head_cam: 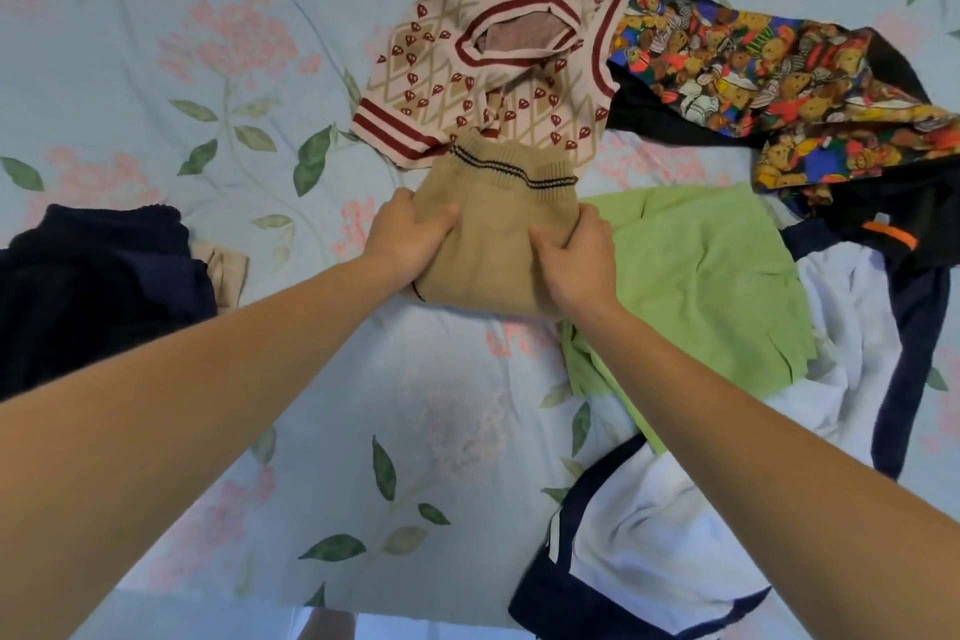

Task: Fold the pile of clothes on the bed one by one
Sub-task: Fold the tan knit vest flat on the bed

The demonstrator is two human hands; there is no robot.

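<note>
Surface: pale blue bedsheet printed with pink flowers and green leaves, covering the whole bed as seen from above.
Tan sweater: knitted, with a dark stripe along its ribbed edge; lies folded into a compact bundle at mid-bed, its far edge overlapping the patterned vest.
Left hand: rests on the left side of the tan sweater, fingers close together and curled onto the knit, gripping its edge; the thumb lies on top of the fabric.
Right hand: set on the right side of the same bundle, fingers together and bent down into the fabric, bunching a small ridge of knit beneath them.
Patterned vest: pink with dark red trim and small red motifs; spread unfolded just beyond the sweater.
Bear-print garment: multicoloured, crumpled at the far right, touching the vest.
Green cloth: flat and partly creased, just beside the right hand.
White and navy garment: loose at the near right, partly under the green cloth.
Dark navy clothing: heaped at the left edge, well apart from the sweater.
</note>
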